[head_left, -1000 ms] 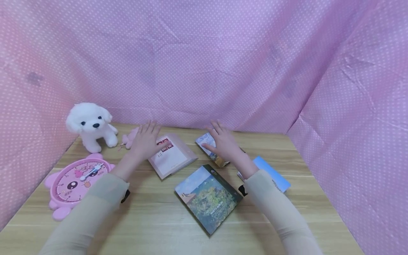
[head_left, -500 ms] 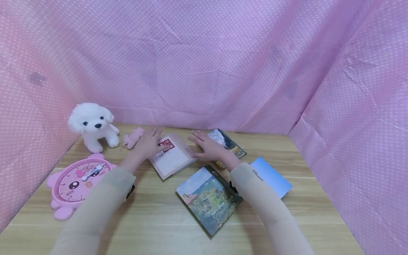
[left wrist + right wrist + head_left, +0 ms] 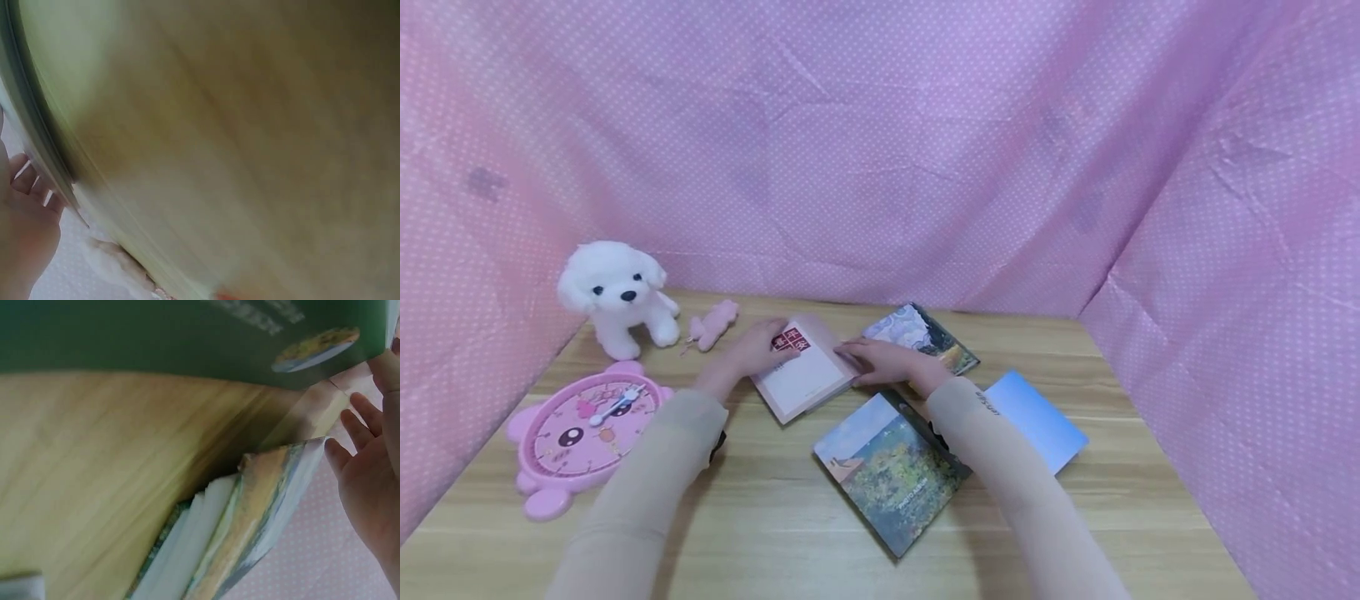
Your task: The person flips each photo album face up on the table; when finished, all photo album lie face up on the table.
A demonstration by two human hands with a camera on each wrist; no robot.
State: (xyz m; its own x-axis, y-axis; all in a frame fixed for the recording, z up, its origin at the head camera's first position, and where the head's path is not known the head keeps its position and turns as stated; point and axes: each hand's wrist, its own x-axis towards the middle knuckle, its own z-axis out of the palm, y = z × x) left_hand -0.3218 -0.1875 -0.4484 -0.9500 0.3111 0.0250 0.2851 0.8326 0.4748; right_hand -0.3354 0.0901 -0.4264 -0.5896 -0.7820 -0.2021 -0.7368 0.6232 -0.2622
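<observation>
Your left hand (image 3: 752, 350) and right hand (image 3: 891, 362) flank the rectangular pinkish-white paper booklet (image 3: 808, 379), fingers part-bent; whether either grips, I can't tell.

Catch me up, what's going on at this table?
Someone has their left hand and right hand at opposite sides of a white book lying on the wooden table; whether either hand grips it is unclear. A photo album lies nearer the person, with a blue booklet to its right. A pink clock and white plush dog are off to the left.
</observation>
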